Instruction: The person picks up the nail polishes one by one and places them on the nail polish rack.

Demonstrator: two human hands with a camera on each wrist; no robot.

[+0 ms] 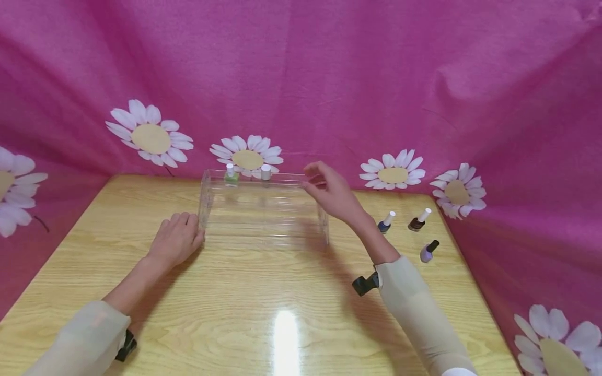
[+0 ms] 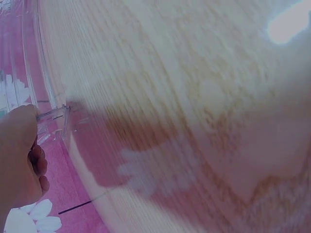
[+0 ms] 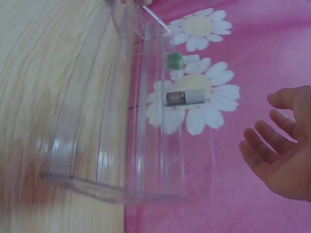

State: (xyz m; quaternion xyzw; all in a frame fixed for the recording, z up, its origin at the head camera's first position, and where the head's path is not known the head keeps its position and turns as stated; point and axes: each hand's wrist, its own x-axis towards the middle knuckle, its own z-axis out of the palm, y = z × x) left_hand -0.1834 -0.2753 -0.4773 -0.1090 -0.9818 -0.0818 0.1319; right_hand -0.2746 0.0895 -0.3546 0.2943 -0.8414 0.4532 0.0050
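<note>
A clear stepped plastic display rack [image 1: 205,196] stands toward the back of the table. My left hand [image 1: 176,237] grips its left end, with curled fingers at the side panel in the left wrist view. On the top step are a green nail polish bottle [image 3: 173,61] and a greyish-brown nail polish bottle [image 3: 176,98], both with white caps. Near the rack's upper right end, my right hand [image 1: 331,194] hovers with its fingers loosely bent. Nothing is between those fingers in the right wrist view.
On the right of the wooden table [image 1: 244,303] stand a blue polish bottle [image 1: 384,226], a dark polish bottle [image 1: 416,223] with a white cap, and a lilac polish bottle [image 1: 426,255] with a black cap. A pink flowered cloth [image 1: 310,78] hangs behind and beside the table.
</note>
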